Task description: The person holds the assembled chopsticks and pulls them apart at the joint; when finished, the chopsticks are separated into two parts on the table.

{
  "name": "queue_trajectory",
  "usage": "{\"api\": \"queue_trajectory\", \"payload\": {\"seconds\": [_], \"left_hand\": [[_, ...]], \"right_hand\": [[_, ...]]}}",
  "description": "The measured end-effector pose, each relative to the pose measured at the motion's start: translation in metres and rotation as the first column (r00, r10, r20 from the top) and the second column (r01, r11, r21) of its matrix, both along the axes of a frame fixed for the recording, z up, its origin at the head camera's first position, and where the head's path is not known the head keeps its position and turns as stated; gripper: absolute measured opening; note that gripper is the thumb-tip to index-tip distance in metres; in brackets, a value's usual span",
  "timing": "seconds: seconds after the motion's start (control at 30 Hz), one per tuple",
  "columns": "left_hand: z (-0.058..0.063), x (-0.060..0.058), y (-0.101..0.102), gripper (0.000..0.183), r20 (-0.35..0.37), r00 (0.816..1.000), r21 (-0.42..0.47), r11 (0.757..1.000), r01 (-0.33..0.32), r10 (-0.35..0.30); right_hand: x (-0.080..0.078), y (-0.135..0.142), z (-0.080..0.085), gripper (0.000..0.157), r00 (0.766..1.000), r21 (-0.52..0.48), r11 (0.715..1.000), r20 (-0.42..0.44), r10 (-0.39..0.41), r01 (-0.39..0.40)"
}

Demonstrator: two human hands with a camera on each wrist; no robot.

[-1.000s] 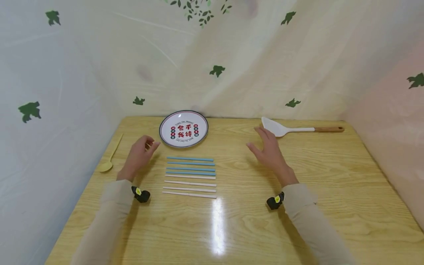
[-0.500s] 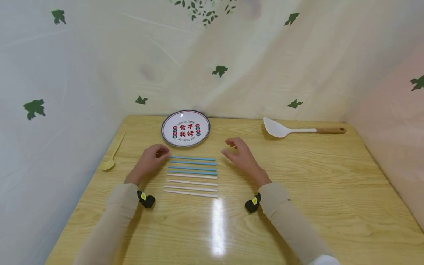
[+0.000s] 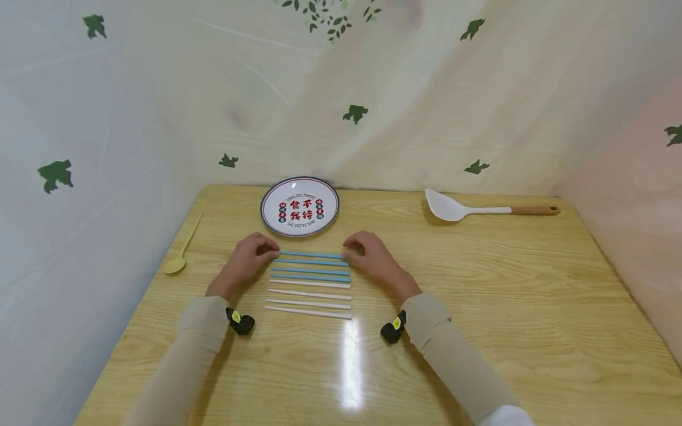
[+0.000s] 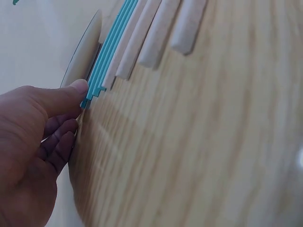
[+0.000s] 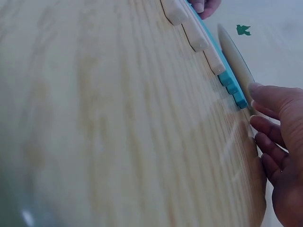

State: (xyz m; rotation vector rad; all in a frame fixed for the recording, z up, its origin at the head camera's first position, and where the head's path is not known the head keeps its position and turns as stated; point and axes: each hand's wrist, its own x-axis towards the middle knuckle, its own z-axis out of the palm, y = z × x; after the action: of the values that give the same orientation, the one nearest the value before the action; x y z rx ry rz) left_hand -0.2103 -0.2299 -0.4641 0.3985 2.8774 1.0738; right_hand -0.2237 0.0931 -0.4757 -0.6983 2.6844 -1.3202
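Observation:
Blue chopsticks lie in a row on the table, with pinkish-white chopsticks nearer the person. My left hand pinches the left end of the farthest blue chopstick; in the left wrist view its thumb lies against that end. At the right end of the same chopstick is my right hand, loosely bent. In the right wrist view its thumb and other fingers stand apart, close beside the blue ends.
Just behind the chopsticks sits a round plate with red lettering. A yellow spoon lies at the left, and a white spatula with a wooden handle at the back right. Fabric hangs along the table's back edge.
Both hands have come in towards the farthest blue chopstick, the left moving right to its left end and the right moving left to its right end. The chopsticks stay in their row.

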Motion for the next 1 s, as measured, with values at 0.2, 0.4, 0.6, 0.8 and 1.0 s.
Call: {"api": "queue_trajectory", "payload": {"seconds": [0.2, 0.4, 0.6, 0.8, 1.0], "left_hand": [[0.000, -0.001, 0.002, 0.012, -0.015, 1.000, -0.020, 1.000, -0.004, 0.004], [0.000, -0.001, 0.003, 0.011, -0.027, 1.000, -0.035, 0.999, -0.001, 0.000], [-0.002, 0.000, 0.004, 0.009, -0.069, 0.998, -0.023, 1.000, 0.002, -0.004], [0.009, 0.009, 0.006, 0.008, -0.074, 0.997, 0.020, 1.000, -0.013, 0.014], [0.031, 0.017, 0.015, 0.010, -0.098, 0.995, 0.018, 1.000, -0.004, 0.006]], "right_hand": [[-0.001, -0.005, 0.002, 0.013, 0.999, 0.108, 0.994, -0.049, 0.011, -0.006], [0.000, -0.007, 0.003, 0.009, 0.998, 0.165, 0.986, -0.068, 0.009, 0.002], [0.001, -0.007, 0.002, 0.010, 0.997, 0.161, 0.987, -0.077, 0.013, 0.000], [0.007, -0.001, 0.010, 0.012, 1.000, 0.072, 0.997, -0.020, -0.001, 0.002], [0.014, 0.007, 0.029, 0.014, 0.998, 0.032, 0.999, 0.052, -0.043, 0.041]]}}
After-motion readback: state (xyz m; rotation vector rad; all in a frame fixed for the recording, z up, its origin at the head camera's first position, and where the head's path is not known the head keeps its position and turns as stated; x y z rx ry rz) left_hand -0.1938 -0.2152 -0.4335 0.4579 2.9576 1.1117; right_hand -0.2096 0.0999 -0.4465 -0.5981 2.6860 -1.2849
